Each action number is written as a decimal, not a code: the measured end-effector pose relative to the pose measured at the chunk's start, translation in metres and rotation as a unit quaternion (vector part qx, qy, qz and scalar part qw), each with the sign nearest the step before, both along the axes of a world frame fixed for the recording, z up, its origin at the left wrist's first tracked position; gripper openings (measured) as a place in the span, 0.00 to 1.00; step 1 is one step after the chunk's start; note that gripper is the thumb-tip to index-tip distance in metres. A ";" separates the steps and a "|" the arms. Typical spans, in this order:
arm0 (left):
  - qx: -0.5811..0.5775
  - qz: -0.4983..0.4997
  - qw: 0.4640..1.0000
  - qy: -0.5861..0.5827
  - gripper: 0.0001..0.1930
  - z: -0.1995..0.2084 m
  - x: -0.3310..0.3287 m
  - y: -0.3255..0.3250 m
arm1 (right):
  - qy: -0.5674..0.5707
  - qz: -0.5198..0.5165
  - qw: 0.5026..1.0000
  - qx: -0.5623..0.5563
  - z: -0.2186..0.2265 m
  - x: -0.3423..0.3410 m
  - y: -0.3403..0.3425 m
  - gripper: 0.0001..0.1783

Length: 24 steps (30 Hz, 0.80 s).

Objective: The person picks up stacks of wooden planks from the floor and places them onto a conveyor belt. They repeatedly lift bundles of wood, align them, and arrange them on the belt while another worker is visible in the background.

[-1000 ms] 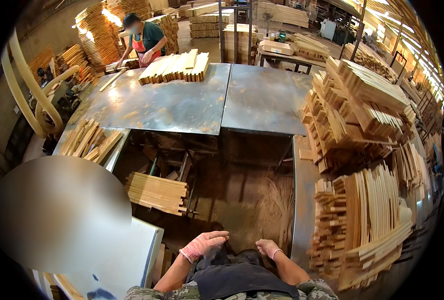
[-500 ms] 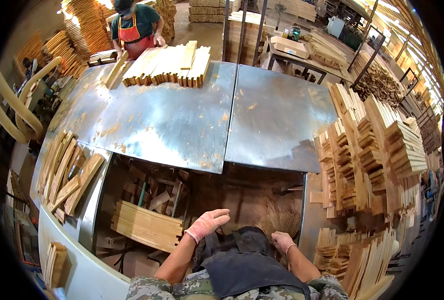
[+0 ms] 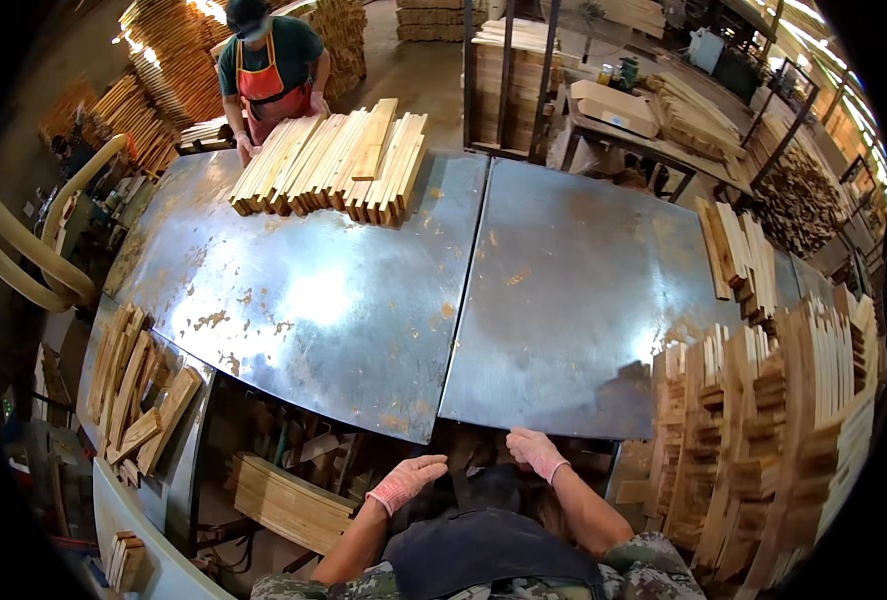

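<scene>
My left hand, in a pinkish-white work glove, hovers in front of my dark apron with its fingers stretched out and nothing in it. My right hand, gloved alike, is at the near edge of the metal-topped table. Its fingers are extended and hold nothing; whether they touch the edge I cannot tell. Below the table, left of my left hand, lies a bundle of wooden boards. Across the table a co-worker in a red apron has both hands by a row of wooden strips.
Stacked wooden strips stand close on my right, with a few boards behind them. Loose wood pieces lie on the left side surface. A pale curved panel is at lower left. Beige hoses bend at far left.
My right hand has risen from beside my apron to the table's near edge. The table looks closer. The co-worker's separate strip no longer stands apart from the row.
</scene>
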State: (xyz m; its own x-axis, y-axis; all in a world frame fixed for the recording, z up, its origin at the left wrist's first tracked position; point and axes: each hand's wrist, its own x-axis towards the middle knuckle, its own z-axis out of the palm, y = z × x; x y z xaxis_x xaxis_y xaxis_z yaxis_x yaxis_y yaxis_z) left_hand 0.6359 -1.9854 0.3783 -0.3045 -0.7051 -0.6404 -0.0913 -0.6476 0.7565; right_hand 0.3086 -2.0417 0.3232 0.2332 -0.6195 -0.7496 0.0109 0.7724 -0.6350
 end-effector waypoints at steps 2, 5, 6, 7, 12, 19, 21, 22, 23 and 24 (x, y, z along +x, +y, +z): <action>0.026 0.059 0.998 0.015 0.27 -0.004 0.002 -0.022 | 0.002 -0.007 1.000 0.024 0.013 0.012 -0.039 0.12; 0.061 0.121 0.989 0.067 0.28 -0.010 0.017 -0.065 | -0.027 0.001 1.000 0.006 -0.039 0.018 -0.102 0.10; 0.054 0.134 0.987 0.064 0.28 -0.015 0.024 -0.079 | -0.040 0.004 0.999 0.005 -0.043 0.021 -0.120 0.10; 0.047 0.145 0.986 0.060 0.28 -0.020 0.033 -0.094 | -0.054 0.006 0.999 0.004 -0.049 0.025 -0.140 0.10; 0.002 0.246 0.968 0.039 0.30 -0.045 0.100 -0.208 | -0.122 0.053 0.990 -0.042 -0.083 0.041 -0.248 0.17; -0.091 0.299 0.942 -0.124 0.43 -0.107 0.237 -0.440 | 0.043 0.061 0.997 -0.036 -0.072 0.121 -0.391 0.41; -0.132 0.329 0.926 -0.133 0.47 -0.124 0.266 -0.508 | 0.050 0.070 0.995 -0.049 -0.072 0.146 -0.433 0.46; -0.147 0.320 0.922 -0.158 0.48 -0.132 0.282 -0.540 | 0.049 0.065 0.996 -0.047 -0.069 0.160 -0.456 0.47; -0.163 0.311 0.918 -0.183 0.49 -0.138 0.297 -0.570 | 0.047 0.059 0.996 -0.046 -0.065 0.177 -0.480 0.48; -0.183 0.335 0.909 -0.167 0.50 -0.144 0.307 -0.598 | 0.046 0.052 0.997 -0.046 -0.065 0.192 -0.503 0.48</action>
